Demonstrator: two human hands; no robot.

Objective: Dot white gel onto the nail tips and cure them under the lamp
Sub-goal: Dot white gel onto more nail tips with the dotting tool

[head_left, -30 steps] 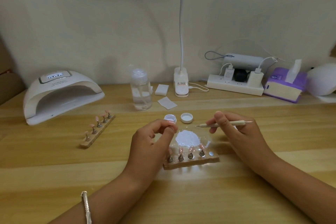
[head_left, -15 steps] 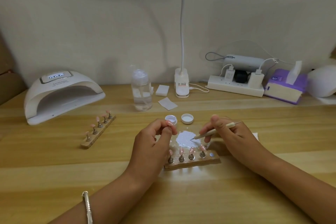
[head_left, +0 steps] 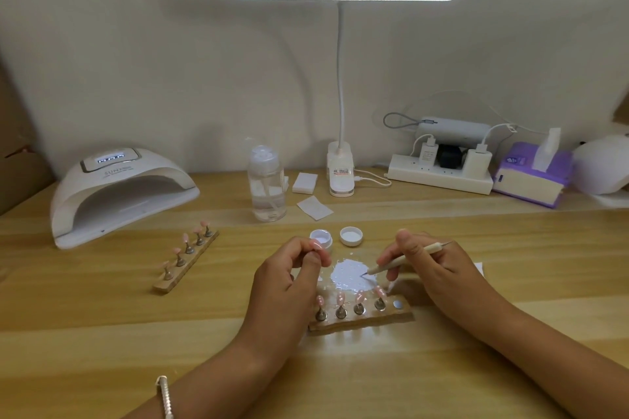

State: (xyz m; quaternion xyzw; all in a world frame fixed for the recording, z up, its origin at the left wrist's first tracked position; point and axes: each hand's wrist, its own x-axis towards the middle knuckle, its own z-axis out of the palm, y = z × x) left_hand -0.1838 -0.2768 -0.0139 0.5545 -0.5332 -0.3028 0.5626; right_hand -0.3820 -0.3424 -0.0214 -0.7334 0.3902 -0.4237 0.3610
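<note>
The right fingers (head_left: pixel 405 247) are clamped on the tool (head_left: pixel 401 257) in a pen grip, and its point now touches the right edge of the white gel (head_left: pixel 347 274) spread on the counter (head_left: pixel 102 333) behind the rack (head_left: pixel 360 322). The left fingers (head_left: pixel 315 253) are pinched together on what looks like a tip (too small to be sure, though one post (head_left: pixel 397 303) on the rack stands bare beside four filled ones). A second ago the tool lay level above the gel and pointed left. Half a second ago it had tilted down, and now it has reached the puddle, so I judge this to be the loading step, with the dot on the held tip still to come. The left hand (head_left: pixel 282 279) has hardly moved. The open jar (head_left: pixel 321 237) and the lamp (head_left: pixel 119 194), far left, sit as before, so curing has not begun.
</note>
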